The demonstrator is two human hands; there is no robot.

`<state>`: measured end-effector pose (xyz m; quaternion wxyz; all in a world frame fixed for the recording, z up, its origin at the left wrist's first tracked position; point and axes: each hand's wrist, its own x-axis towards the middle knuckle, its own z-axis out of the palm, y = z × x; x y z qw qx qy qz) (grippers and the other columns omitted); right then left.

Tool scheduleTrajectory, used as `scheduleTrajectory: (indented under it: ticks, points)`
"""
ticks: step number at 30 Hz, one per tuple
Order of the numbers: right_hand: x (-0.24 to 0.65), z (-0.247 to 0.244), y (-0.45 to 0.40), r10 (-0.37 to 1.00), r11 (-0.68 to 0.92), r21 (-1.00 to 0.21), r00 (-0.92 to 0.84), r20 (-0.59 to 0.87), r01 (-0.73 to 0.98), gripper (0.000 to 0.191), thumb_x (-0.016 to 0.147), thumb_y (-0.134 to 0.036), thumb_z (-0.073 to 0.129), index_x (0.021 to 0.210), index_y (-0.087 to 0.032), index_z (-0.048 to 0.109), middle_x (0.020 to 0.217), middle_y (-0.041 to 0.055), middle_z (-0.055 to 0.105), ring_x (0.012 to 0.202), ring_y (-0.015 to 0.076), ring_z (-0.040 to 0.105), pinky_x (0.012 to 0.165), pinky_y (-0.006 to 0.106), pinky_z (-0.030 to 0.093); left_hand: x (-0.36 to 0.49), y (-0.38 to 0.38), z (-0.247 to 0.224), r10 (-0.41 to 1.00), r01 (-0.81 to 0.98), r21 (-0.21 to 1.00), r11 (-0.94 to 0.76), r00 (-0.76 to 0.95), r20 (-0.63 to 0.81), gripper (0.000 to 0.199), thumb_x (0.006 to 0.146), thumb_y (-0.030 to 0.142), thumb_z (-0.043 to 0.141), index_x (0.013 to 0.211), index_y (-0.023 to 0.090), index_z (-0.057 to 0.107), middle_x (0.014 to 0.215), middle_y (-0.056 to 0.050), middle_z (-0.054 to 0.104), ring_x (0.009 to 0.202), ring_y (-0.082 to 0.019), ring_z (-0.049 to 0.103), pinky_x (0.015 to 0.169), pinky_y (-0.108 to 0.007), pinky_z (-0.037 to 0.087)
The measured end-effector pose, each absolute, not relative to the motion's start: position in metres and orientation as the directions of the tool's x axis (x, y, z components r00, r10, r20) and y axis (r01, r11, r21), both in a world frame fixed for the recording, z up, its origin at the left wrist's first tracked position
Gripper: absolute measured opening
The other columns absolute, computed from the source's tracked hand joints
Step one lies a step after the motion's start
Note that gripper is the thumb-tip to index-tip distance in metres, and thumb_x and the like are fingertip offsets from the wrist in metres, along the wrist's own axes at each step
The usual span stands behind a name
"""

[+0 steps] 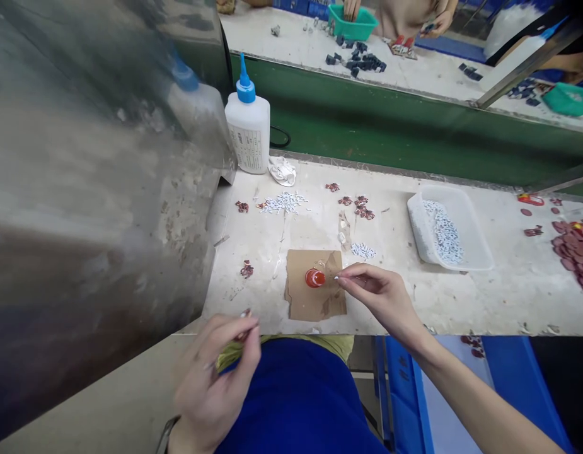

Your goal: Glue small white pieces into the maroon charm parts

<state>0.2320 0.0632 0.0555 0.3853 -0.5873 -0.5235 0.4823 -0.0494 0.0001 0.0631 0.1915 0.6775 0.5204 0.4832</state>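
Note:
My left hand is closed at the table's front edge, its thumb and fingers around a small brown piece that is mostly hidden. Between thumb and forefinger, my right hand pinches a tiny white piece. Just left of those fingertips, a small red cap-like cup stands on a torn square of cardboard. A little pile of white pieces lies beyond my right hand. Brown figure-like pieces are scattered around the cardboard.
A white glue bottle with a blue nozzle stands at the back left beside a metal panel. At right are a plastic tub of white pieces and a brown heap. Co-workers' hands show across the green divider.

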Motion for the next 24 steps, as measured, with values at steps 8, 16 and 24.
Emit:
scheduleTrajectory:
  ticks: [8, 16, 24]
  points:
    - [0.22, 0.075, 0.047, 0.992, 0.083, -0.964, -0.116, 0.055, 0.254, 0.01, 0.091, -0.016, 0.076, 0.093, -0.026, 0.077, 0.093, 0.0013, 0.078, 0.088, 0.0159, 0.074, 0.079, 0.029, 0.06, -0.013, 0.03, 0.058, 0.829, 0.515, 0.68, -0.521, 0.118, 0.546, 0.038, 0.085, -0.002, 0.074, 0.119, 0.015, 0.072, 0.099, -0.002, 0.073, 0.089, -0.007, 0.071, 0.085, -0.018, 0.059]
    - [0.204, 0.096, 0.037, 0.938, 0.301, -0.914, -0.256, 0.233, 0.271, 0.025, 0.091, -0.004, 0.071, 0.103, -0.025, 0.073, 0.092, 0.0021, 0.075, 0.087, 0.0163, 0.073, 0.073, 0.031, 0.058, -0.007, 0.027, 0.066, 0.811, 0.441, 0.691, -0.573, 0.183, 0.555, 0.032, 0.085, -0.003, 0.074, 0.115, 0.008, 0.071, 0.103, -0.004, 0.074, 0.099, -0.009, 0.071, 0.095, -0.021, 0.06]
    - [0.195, 0.106, 0.044, 0.883, 0.399, -0.892, -0.351, 0.311, 0.214, 0.024, 0.089, 0.0, 0.07, 0.102, -0.02, 0.071, 0.097, 0.0061, 0.075, 0.096, 0.0184, 0.076, 0.082, 0.031, 0.064, -0.004, 0.02, 0.074, 0.823, 0.443, 0.7, -0.56, 0.204, 0.53, 0.03, 0.09, -0.004, 0.068, 0.118, 0.006, 0.071, 0.11, -0.008, 0.071, 0.107, -0.011, 0.068, 0.097, -0.023, 0.058]
